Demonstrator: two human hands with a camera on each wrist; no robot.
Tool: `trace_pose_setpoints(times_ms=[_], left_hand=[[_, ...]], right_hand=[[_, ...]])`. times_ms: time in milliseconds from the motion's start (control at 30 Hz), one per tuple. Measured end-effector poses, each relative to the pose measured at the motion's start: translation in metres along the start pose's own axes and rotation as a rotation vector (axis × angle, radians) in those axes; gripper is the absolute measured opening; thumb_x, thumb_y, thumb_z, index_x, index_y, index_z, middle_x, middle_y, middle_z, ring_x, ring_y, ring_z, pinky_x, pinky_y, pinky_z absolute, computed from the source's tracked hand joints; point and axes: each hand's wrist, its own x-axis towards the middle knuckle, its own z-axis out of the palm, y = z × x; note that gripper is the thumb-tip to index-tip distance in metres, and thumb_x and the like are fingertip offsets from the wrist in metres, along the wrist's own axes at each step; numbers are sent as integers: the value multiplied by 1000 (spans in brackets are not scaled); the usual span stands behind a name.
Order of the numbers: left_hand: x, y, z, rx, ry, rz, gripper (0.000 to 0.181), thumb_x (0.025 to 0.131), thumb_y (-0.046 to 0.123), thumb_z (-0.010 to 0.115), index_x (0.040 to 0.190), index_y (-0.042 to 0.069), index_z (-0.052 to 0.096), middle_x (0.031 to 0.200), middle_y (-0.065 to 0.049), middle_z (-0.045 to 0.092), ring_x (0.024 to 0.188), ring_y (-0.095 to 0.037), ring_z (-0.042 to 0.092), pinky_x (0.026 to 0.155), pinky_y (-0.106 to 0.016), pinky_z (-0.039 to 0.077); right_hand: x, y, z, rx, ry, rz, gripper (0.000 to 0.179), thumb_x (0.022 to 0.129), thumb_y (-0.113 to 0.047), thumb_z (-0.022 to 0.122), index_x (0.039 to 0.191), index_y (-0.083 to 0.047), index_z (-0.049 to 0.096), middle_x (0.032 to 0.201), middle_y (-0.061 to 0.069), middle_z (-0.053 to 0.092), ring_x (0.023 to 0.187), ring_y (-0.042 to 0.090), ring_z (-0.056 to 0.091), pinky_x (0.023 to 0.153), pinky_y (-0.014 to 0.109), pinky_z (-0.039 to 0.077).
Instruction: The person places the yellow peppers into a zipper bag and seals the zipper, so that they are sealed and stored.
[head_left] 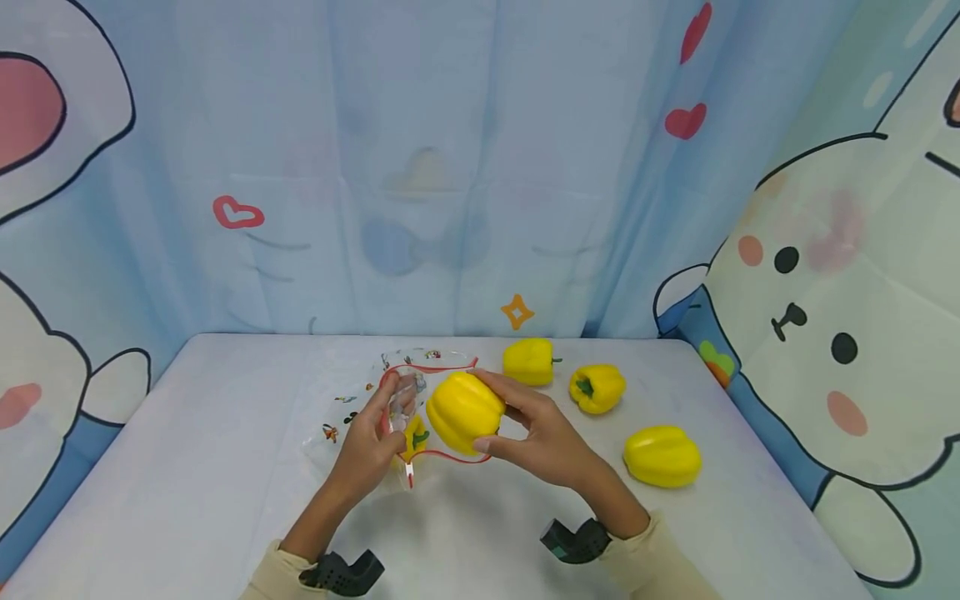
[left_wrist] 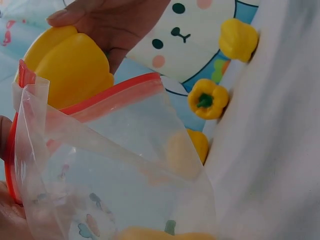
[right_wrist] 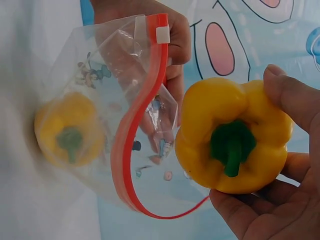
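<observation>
A yellow bell pepper is gripped between the thumb and fingers of my right hand, right at the mouth of a clear zip bag. The right wrist view shows its green stem turned toward the camera. My left hand pinches the bag's red-edged rim, holding the mouth spread. A white slider sits on the red zip strip. Inside the bag lies another yellow pepper, seen through the plastic. Small cartoon prints mark the bag.
Three more yellow peppers stand on the white table to the right: one at the back, one beside it and one nearer. A light blue curtain with cartoon figures hangs behind the table.
</observation>
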Motion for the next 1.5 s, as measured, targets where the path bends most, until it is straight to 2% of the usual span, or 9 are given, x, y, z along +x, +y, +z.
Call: trace_pose_setpoints(times_ms=[100, 267, 533, 833, 933, 1133, 1400, 1500], left_hand=[[0, 0, 0, 11, 4, -7, 77, 80, -10, 50, 152, -2, 23, 158, -12, 25, 144, -27, 21, 101, -37, 41], [0, 0, 1, -30, -1, -4, 78, 80, -12, 49, 153, -1, 22, 153, -10, 34, 142, -26, 26, 97, -29, 44], [0, 0, 2, -45, -14, 14, 79, 79, -11, 50, 152, -2, 22, 153, -13, 35, 144, -27, 22, 105, -34, 33], [-1, 1, 1, -33, -18, 22, 80, 77, -13, 49, 152, -3, 22, 153, -13, 35, 143, -28, 25, 103, -36, 36], [-1, 0, 1, -35, -22, 21, 82, 76, -14, 49, 152, -2, 22, 152, -13, 36, 142, -29, 27, 102, -36, 37], [-1, 1, 1, -26, -27, 1, 82, 76, -13, 50, 152, -2, 21, 154, -13, 32, 143, -29, 22, 101, -36, 39], [-2, -1, 1, -62, -68, 37, 83, 74, -12, 48, 151, -6, 19, 157, -18, 22, 144, -32, 19, 98, -36, 41], [-2, -1, 1, -69, -74, 58, 83, 74, -12, 47, 151, -6, 19, 156, -18, 25, 143, -32, 22, 99, -35, 40]], right_hand=[[3, 3, 4, 7, -11, -14, 71, 86, -13, 73, 149, -12, 40, 144, 3, 46, 120, 20, 53, 99, 34, 45], [6, 9, 10, 20, -56, -34, 70, 89, -10, 69, 150, -4, 35, 146, 10, 44, 119, 23, 54, 97, 34, 46], [9, 14, 15, 17, -114, 28, 71, 92, -18, 67, 150, 0, 31, 149, 9, 40, 126, 20, 49, 101, 33, 42], [9, 21, 17, -168, -143, 141, 74, 89, -34, 69, 151, -12, 35, 148, -1, 42, 122, 10, 49, 103, 34, 41], [8, 24, 17, -178, -147, 155, 75, 87, -35, 71, 150, -12, 37, 149, 0, 42, 125, 10, 47, 104, 36, 40], [8, 28, 16, -217, -150, 166, 78, 86, -39, 72, 149, -9, 39, 149, 6, 43, 133, 18, 41, 107, 42, 36], [8, 28, 16, -244, -128, 198, 77, 85, -39, 73, 147, -6, 41, 147, 6, 45, 134, 23, 41, 107, 44, 35], [8, 30, 16, -254, -119, 200, 77, 85, -39, 72, 147, -5, 41, 147, 7, 45, 134, 23, 41, 107, 44, 36]])
